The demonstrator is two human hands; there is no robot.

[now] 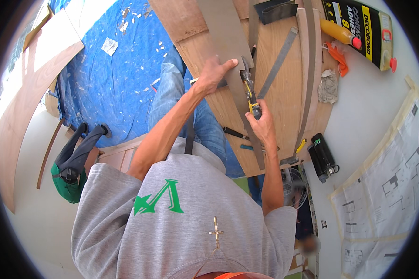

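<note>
A long grey laminate strip (228, 42) lies on a curved wooden board (284, 97). My left hand (212, 74) grips the strip's left edge, with the thumb pressed on top of it. My right hand (264, 124) is closed round the handle of a yellow and black utility knife (250, 93). The knife's tip rests at the strip's right edge, just beside my left thumb. A flat metal ruler (277, 63) lies at a slant to the right of the knife.
On the board lie a screwdriver (235, 133), a crumpled cloth (328, 86) and an orange bottle (341, 32). A black and yellow adhesive can (365, 25), a black tool (322, 159) and paper drawings (388, 195) are at the right. Blue tarp (107, 79) and a green bag (70, 167) are at the left.
</note>
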